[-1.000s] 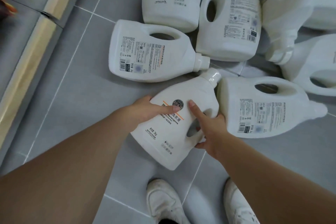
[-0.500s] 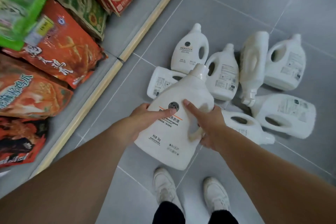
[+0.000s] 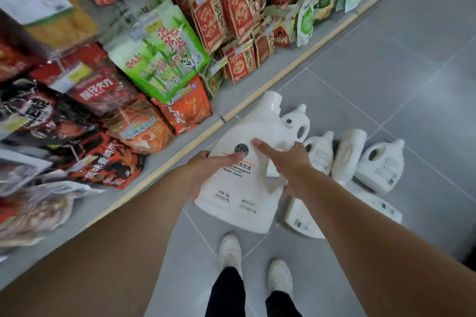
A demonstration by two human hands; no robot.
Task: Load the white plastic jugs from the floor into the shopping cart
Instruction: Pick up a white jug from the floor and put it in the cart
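Observation:
I hold a white detergent jug [image 3: 244, 188] in the air in front of me, cap pointing away, label facing up. My left hand [image 3: 206, 170] grips its left side with the thumb on the label. My right hand [image 3: 286, 162] grips the handle side, forefinger stretched across the front. Several more white jugs [image 3: 381, 165] lie or stand on the grey tiled floor just beyond and to the right, partly hidden behind the held jug. No shopping cart is in view.
A low shelf [image 3: 244, 90] with a wooden edge runs along the left, packed with red, orange and green food bags [image 3: 159, 56]. My white shoes [image 3: 231, 249] stand on the floor below the jug. Bare grey tiles [image 3: 412, 46] stretch to the right.
The jug has come up off the floor in both hands. My view has risen and swung left, so the floor jugs look smaller and the shelf of bags has come into sight.

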